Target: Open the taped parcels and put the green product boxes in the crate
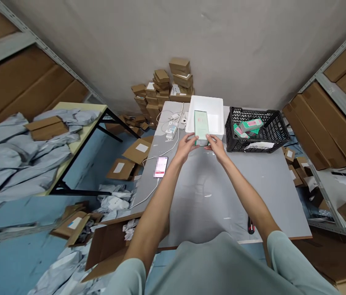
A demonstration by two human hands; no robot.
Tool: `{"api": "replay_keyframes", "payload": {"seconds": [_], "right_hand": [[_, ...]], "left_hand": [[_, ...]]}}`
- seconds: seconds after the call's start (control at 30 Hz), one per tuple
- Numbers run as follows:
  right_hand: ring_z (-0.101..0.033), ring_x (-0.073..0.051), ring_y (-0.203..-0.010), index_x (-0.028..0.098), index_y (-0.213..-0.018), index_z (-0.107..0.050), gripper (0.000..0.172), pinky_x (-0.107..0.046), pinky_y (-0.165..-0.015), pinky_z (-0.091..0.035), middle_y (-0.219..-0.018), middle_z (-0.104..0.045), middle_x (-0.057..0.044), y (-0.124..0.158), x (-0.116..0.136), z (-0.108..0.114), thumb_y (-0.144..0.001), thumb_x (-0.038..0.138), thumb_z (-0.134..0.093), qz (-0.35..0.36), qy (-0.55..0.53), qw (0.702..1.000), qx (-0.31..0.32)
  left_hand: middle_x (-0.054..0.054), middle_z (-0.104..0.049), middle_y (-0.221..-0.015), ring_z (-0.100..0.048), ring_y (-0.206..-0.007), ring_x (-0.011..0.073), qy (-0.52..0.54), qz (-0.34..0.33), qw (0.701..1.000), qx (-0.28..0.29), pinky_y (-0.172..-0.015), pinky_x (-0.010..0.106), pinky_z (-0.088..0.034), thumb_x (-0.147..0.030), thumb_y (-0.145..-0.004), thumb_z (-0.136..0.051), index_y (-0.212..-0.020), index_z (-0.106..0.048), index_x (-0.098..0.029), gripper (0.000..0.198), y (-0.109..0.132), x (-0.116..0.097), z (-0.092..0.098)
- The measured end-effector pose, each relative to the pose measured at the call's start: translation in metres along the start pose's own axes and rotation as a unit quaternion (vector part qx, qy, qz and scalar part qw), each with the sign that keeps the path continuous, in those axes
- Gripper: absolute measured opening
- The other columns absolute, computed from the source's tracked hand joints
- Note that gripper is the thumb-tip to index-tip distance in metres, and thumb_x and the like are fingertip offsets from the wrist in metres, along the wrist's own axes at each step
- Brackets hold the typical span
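Observation:
A light green box [201, 123] is held by its near end between my two hands, over the front part of a white bin [216, 123]. My left hand [186, 146] grips its left corner, thumb on top. On the opposite corner my right hand [215, 146] closes the same way, with the fingers partly hidden beneath. To the right stands a black plastic crate [234, 141] with several green and pink boxes [251, 124] lying loosely inside.
A phone [161, 167] on a white cable lies left on the grey table [197, 205], near a power strip [172, 130]. A red and black cutter [250, 226] rests by my right forearm. Stacked cartons [179, 78] stand behind. Grey mailing bags [10, 155] cover the left table.

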State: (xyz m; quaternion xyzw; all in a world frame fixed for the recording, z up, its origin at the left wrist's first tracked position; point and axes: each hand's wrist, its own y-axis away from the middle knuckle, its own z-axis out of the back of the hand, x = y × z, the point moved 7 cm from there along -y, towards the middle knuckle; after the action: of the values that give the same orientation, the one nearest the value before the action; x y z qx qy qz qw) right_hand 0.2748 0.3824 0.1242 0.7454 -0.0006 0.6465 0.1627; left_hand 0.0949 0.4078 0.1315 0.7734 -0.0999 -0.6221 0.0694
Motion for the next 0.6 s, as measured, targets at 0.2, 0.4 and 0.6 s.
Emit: {"api": "replay_keyframes", "payload": {"seconds": [0.2,0.4,0.6], "right_hand": [[-0.075,-0.012,-0.063,0.015,-0.119,-0.072,0.041,-0.026,-0.074,-0.07,-0.089,-0.071,-0.001,-0.039,0.018,-0.015,-0.106,0.053,-0.081,-0.025,0.01,1.0,-0.004],[-0.072,-0.014,-0.064,0.009,-0.114,-0.073,0.049,-0.025,-0.068,-0.067,-0.089,-0.072,-0.007,-0.076,0.017,-0.038,-0.107,0.056,-0.08,-0.092,0.033,0.995,0.015],[-0.071,-0.011,-0.064,0.007,-0.131,-0.068,0.025,-0.026,-0.068,-0.063,-0.115,-0.076,-0.012,-0.1,0.024,-0.055,-0.117,0.027,-0.06,-0.127,0.06,0.99,0.011]], "left_hand": [[0.016,-0.072,-0.122,-0.068,-0.125,0.0281,0.008,0.021,1.0,0.011,-0.106,0.046,-0.067,-0.039,-0.086,-0.095,-0.123,-0.075,-0.016,0.048,-0.049,-0.01,0.003],[0.016,-0.075,-0.116,-0.069,-0.112,0.0248,-0.028,0.056,0.998,-0.002,-0.105,0.043,-0.064,-0.045,-0.093,-0.088,-0.112,-0.073,-0.017,0.038,-0.089,-0.008,0.009],[0.019,-0.074,-0.119,-0.069,-0.113,0.0275,-0.129,0.08,0.988,-0.003,-0.104,0.047,-0.06,-0.043,-0.092,-0.085,-0.108,-0.071,-0.018,0.033,-0.114,-0.016,0.01]]}}
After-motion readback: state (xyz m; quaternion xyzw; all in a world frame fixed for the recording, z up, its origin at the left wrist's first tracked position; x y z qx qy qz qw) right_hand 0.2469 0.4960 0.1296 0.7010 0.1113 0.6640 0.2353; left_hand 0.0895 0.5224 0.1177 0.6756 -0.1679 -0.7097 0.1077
